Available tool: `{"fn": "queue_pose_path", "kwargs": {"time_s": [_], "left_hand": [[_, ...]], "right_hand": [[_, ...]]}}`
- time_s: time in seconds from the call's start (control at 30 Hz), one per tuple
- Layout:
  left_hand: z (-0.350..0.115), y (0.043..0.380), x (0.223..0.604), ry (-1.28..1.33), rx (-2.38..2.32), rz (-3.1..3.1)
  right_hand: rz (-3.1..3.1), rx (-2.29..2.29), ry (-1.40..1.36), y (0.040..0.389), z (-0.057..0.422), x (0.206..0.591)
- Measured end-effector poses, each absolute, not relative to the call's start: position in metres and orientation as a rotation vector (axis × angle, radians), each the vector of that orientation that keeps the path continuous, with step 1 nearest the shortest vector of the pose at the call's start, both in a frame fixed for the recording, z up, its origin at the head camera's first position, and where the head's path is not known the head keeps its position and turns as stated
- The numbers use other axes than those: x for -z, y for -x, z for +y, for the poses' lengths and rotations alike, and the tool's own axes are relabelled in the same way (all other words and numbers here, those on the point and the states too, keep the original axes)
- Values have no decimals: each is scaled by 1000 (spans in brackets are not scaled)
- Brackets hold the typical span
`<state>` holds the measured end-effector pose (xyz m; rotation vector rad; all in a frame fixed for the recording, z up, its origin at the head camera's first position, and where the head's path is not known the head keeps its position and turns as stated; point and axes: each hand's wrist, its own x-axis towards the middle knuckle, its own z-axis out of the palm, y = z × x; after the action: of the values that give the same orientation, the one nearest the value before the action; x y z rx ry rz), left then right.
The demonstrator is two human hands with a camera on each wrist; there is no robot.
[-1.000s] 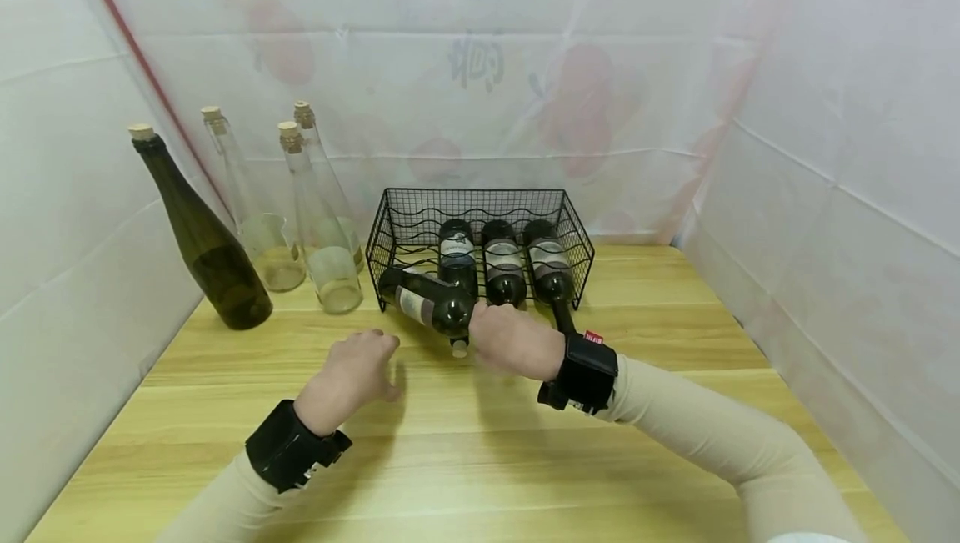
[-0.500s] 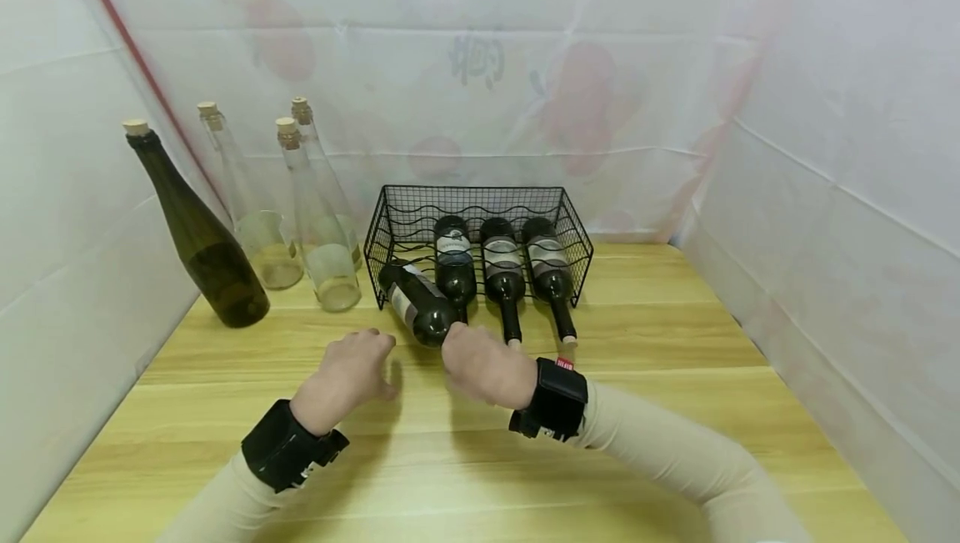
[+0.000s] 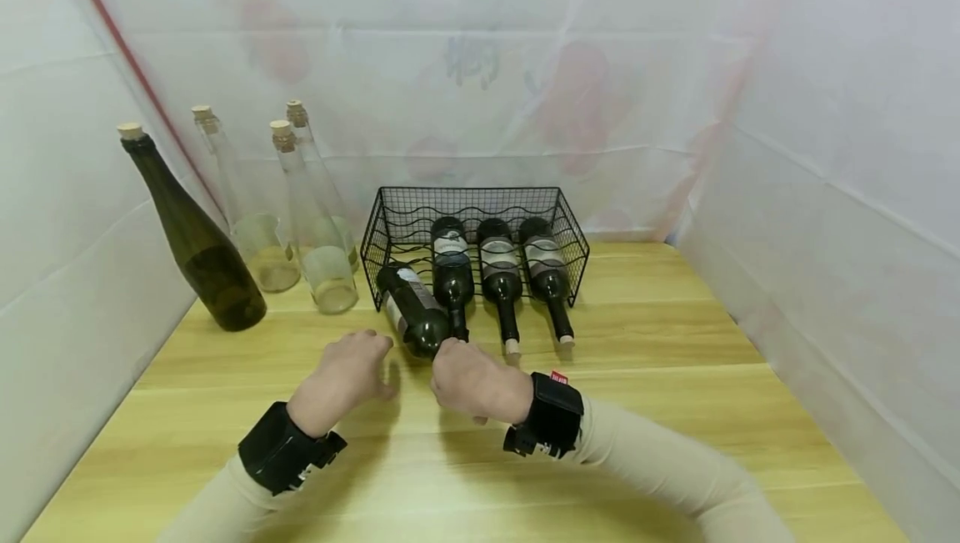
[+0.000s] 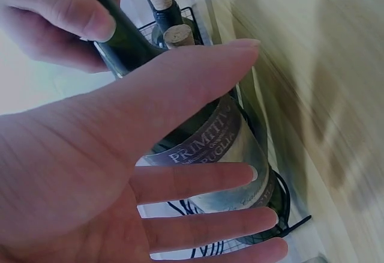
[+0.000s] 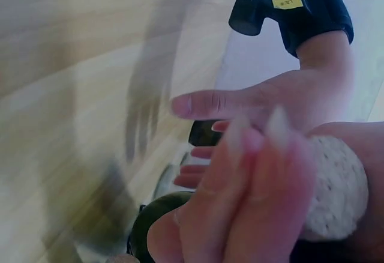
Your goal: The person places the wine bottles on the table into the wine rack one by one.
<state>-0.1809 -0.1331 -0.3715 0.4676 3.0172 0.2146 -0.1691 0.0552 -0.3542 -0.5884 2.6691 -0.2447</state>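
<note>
My right hand (image 3: 480, 380) grips the neck of a dark wine bottle (image 3: 412, 314), whose base end lies in the left part of a black wire wine rack (image 3: 468, 188). Its neck points toward me, mostly hidden by the fingers; in the right wrist view a pale cork (image 5: 336, 188) shows beside them. My left hand (image 3: 341, 380) hovers left of this bottle, fingers spread, holding nothing. In the left wrist view, the bottle's label (image 4: 210, 131) reads PRIMITIVO. Three similar bottles lie side by side in the rack: one (image 3: 452, 276) beside the gripped bottle, then another (image 3: 501, 272), then the rightmost (image 3: 546, 268).
Left of the rack stand a tall green corked bottle (image 3: 210, 268) and three clear corked bottles, the nearest clear bottle (image 3: 326, 255) close to the rack. All sit on a wooden table (image 3: 660, 443). White printed sheeting (image 3: 637, 93) encloses the back and sides.
My right hand has moved left and toward me, swinging the bottle's neck from pointing rightward to pointing more toward me. The left hand has stayed nearly still.
</note>
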Motion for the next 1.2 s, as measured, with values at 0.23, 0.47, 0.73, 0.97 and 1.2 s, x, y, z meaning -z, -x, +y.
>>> {"fn": "queue_pose_path", "kwargs": {"time_s": [0.23,0.47,0.73,0.97,1.2], "left_hand": [[-135,180,372,-488,-232,3034],[-135,181,373,-475,-223,3027],[-134,181,373,-460,-229,3015],[-134,182,372,-439,-235,3015],[-134,180,372,-441,-243,3002]], "right_hand": [[2644,318,624,170,55,360],[2651,384,529,167,54,363],[2615,467,491,169,53,374],[2614,581,478,167,50,390],[2676,470,485,164,49,403]]}}
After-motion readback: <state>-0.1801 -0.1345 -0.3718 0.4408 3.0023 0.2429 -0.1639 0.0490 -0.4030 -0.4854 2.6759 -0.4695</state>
